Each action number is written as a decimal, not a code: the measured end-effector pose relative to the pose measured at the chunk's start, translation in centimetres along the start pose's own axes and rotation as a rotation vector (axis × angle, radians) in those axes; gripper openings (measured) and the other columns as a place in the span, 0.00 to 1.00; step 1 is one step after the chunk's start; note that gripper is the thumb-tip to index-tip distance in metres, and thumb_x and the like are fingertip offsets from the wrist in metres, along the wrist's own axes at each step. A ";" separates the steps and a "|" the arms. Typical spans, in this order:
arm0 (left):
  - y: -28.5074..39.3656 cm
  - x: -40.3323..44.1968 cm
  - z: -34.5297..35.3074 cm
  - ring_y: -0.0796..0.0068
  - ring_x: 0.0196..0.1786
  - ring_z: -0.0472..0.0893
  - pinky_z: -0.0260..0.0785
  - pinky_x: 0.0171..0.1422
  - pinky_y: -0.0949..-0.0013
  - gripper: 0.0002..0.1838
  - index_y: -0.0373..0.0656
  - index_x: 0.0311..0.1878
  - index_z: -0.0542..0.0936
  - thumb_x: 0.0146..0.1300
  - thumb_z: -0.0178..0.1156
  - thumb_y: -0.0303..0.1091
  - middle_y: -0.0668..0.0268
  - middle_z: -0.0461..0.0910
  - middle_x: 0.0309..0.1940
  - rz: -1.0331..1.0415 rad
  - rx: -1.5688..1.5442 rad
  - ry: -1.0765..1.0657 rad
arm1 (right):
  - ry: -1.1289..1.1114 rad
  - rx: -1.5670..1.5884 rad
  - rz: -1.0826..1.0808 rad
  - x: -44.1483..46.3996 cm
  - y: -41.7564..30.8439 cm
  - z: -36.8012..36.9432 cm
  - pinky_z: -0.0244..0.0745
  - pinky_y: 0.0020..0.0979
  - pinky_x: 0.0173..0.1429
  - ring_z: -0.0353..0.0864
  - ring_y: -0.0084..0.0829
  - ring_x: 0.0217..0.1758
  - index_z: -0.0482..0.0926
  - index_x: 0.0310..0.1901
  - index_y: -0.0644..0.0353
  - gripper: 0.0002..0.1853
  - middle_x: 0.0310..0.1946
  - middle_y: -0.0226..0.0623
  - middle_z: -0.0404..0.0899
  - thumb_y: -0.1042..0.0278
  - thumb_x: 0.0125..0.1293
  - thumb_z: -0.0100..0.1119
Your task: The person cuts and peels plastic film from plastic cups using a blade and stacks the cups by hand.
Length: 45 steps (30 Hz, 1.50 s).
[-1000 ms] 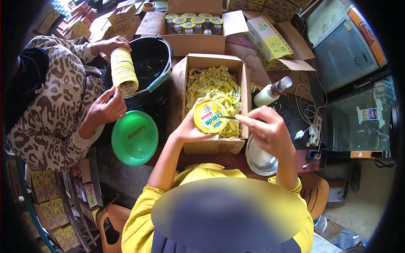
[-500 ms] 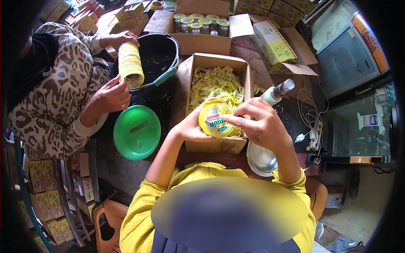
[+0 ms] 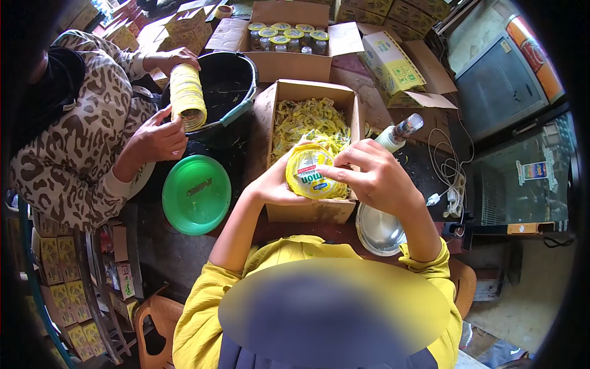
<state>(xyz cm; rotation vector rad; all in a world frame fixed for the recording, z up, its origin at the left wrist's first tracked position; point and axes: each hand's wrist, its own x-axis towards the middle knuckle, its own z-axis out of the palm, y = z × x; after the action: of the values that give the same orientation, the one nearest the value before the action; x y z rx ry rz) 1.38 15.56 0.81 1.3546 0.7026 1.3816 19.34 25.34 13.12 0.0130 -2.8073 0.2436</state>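
Note:
My left hand (image 3: 279, 184) is closed around the edge of a round yellow lid (image 3: 311, 175) with printed lettering, its face turned up. Whether several lids are stacked there I cannot tell. My right hand (image 3: 382, 178) comes from the right, its index fingertip resting on the lid's face and the other fingers bent; its thumb is partly hidden. Both hands are above the near side of an open cardboard box (image 3: 279, 213) filled with crumpled yellow pieces (image 3: 310, 120). A shiny metal bowl (image 3: 381, 230) lies below my right wrist.
Across from the left, a co-worker's hands (image 3: 161, 136) hold a long stack of yellow lids (image 3: 187, 98) over a black bucket (image 3: 246, 101). A green basin (image 3: 196, 206) lies nearer. Lidded jars (image 3: 289, 38) fill a carton behind; a green-white cylinder (image 3: 390, 139) and white cable (image 3: 434, 160) are right.
The view has shifted slightly. The lid in my left hand has tilted a little, and my right index finger stays on its face. The co-worker still holds the stack of lids.

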 end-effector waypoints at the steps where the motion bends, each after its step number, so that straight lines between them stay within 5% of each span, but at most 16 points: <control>1: 0.1 0.1 0.0 0.71 0.61 0.63 0.52 0.67 0.64 0.53 0.40 0.67 0.43 0.42 0.70 0.27 0.59 0.61 0.60 -0.006 0.009 -0.012 | -0.003 -0.003 -0.004 0.0 0.0 0.0 0.70 0.34 0.48 0.75 0.31 0.40 0.76 0.49 0.45 0.23 0.32 0.30 0.74 0.71 0.46 0.55; 9: 0.3 0.2 0.6 0.72 0.58 0.66 0.57 0.63 0.66 0.50 0.40 0.64 0.52 0.36 0.70 0.28 0.61 0.65 0.56 -0.051 -0.021 0.084 | -0.019 -0.038 -0.029 0.2 -0.2 0.0 0.69 0.34 0.49 0.75 0.31 0.41 0.76 0.48 0.45 0.20 0.32 0.31 0.73 0.70 0.51 0.53; 12: 0.8 0.2 0.4 0.71 0.62 0.63 0.54 0.66 0.64 0.53 0.41 0.67 0.45 0.41 0.70 0.27 0.58 0.60 0.60 -0.039 0.000 0.012 | -0.054 -0.060 -0.023 0.2 0.0 -0.4 0.69 0.34 0.50 0.75 0.31 0.41 0.76 0.47 0.46 0.19 0.33 0.31 0.73 0.70 0.51 0.52; 19: 0.7 0.2 0.2 0.73 0.60 0.65 0.56 0.65 0.66 0.52 0.40 0.66 0.48 0.39 0.70 0.27 0.59 0.63 0.58 -0.063 0.008 0.036 | 0.035 -0.101 -0.087 1.1 -0.2 -0.1 0.69 0.31 0.45 0.73 0.28 0.36 0.79 0.42 0.47 0.19 0.29 0.27 0.72 0.74 0.46 0.55; 31: 0.6 -0.3 0.3 0.74 0.57 0.66 0.57 0.63 0.68 0.50 0.39 0.63 0.54 0.35 0.72 0.28 0.62 0.65 0.55 -0.069 -0.011 0.119 | -0.077 -0.132 -0.094 1.2 0.1 -0.2 0.69 0.31 0.49 0.75 0.29 0.42 0.78 0.40 0.50 0.13 0.34 0.30 0.74 0.69 0.50 0.54; 45: 1.6 -0.9 -1.1 0.74 0.57 0.65 0.55 0.64 0.68 0.49 0.38 0.61 0.56 0.34 0.73 0.31 0.63 0.65 0.53 -0.031 0.119 0.186 | 0.182 -0.035 0.154 -2.7 2.3 -1.7 0.66 0.32 0.41 0.72 0.32 0.31 0.81 0.40 0.52 0.18 0.27 0.31 0.74 0.80 0.46 0.51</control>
<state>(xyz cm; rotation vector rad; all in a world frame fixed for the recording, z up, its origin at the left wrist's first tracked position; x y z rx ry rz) -0.25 14.54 1.71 1.3118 0.9389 1.4727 22.36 27.88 13.44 -0.2232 -2.6324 0.2197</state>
